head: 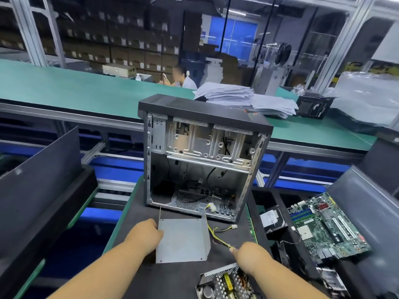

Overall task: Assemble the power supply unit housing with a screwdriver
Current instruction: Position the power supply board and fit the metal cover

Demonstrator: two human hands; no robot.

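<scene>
Nearest the camera: open power supply board with its coils and capacitors exposed, lying on the dark mat at the bottom edge. Its wire bundle (yellow/black) runs up toward the computer case.

Left hand grips the left edge of the grey metal cover, fingers curled round it. Right hand pinches the wires near where they leave the board; fingertips are hidden behind the hand.

Cover sits between the two hands, just in front of the case, apart from the board. No screwdriver visible.

Step in hand, my read: get the cover onto the board.
- route the wires out through the cover's open side before closing, don't trap them under an edge
- keep the wires slack, don't drag the board by them
- line up the screw holes first, then find the driver

Surroundings: case stands upright, side panel off, mostly empty inside. Tray on the right holds a motherboard and a hard drive. Green bench behind with a paper stack. Person seated beyond it, boxes stacked on racks at the back.
</scene>
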